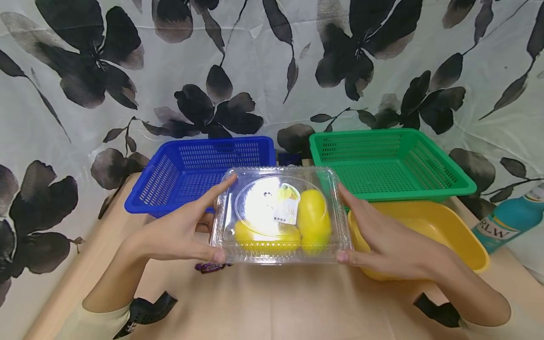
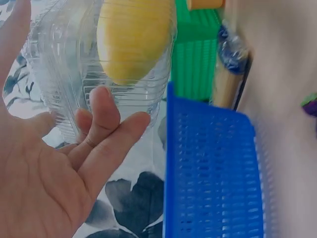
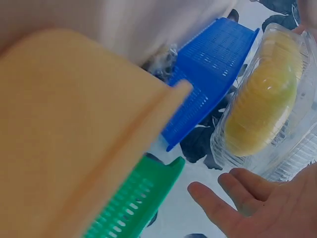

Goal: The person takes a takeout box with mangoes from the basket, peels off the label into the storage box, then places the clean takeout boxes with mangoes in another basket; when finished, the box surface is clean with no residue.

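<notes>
A clear plastic clamshell box (image 1: 223, 226) is held up over the table, tilted so its lid faces me. Inside lie yellow mangoes (image 1: 313, 217), and a white label (image 1: 286, 208) shows on the lid under bright glare. My left hand (image 1: 178, 231) grips the box's left side, thumb at the lower front corner, index finger along the upper edge. On the opposite side my right hand (image 1: 391, 241) holds it, thumb at the lower right corner. Left fingers curl at the box wall (image 2: 129, 96) in the left wrist view. The right fingertips (image 3: 200, 191) extend beneath it in the right wrist view.
Behind the box stand a blue basket (image 1: 170, 205) at left and a green basket (image 1: 395, 177) at right. A yellow basin (image 1: 429, 226) sits before the green one. A teal bottle (image 1: 505, 222) leans at far right. A small purple item (image 1: 210, 267) lies below the left hand.
</notes>
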The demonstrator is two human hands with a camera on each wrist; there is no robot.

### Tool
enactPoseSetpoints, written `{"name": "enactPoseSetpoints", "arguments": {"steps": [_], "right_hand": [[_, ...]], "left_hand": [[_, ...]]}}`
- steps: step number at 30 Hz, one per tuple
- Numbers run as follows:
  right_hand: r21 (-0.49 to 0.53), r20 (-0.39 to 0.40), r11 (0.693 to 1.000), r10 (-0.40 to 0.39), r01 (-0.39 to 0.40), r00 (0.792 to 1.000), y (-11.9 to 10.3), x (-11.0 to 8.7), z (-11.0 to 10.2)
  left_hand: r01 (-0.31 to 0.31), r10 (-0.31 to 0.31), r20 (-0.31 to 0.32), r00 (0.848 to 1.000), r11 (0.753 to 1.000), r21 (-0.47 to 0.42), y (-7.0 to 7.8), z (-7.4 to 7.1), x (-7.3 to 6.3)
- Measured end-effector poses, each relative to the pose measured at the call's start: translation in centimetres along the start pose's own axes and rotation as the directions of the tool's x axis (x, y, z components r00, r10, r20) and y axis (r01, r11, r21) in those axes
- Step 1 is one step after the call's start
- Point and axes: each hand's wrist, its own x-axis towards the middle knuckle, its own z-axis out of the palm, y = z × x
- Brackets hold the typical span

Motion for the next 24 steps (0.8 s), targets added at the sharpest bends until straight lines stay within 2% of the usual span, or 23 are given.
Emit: {"name": "enactPoseSetpoints", "arguments": {"steps": [8, 16, 21, 24], "right_hand": [[0.056, 0.008, 0.998, -0.002, 0.001, 1.000, 0.8, -1.9, 0.8], [0.024, -0.002, 0.999, -0.047, 0.047, 0.999, 1.6, -3.4, 1.2], [0.026, 0.032, 1.000, -0.005, 0.004, 0.999, 2.1, -4.0, 1.8], [0.026, 0.041, 1.000, 0.013, -0.014, 0.999, 2.2, -4.2, 2.2]], "left_hand": [[-0.002, 0.001, 0.003, 1.000, 0.998, 0.065, -0.1, 1.8, -0.6], [0.032, -0.033, 0.007, 0.999, 0.988, 0.154, -0.4, 3.8, -1.4], [0.038, -0.042, 0.019, 0.999, 0.985, 0.166, -0.6, 5.2, -1.7], [0.067, -0.072, 0.030, 0.997, 0.986, 0.153, -0.8, 5.7, -1.8]]}}
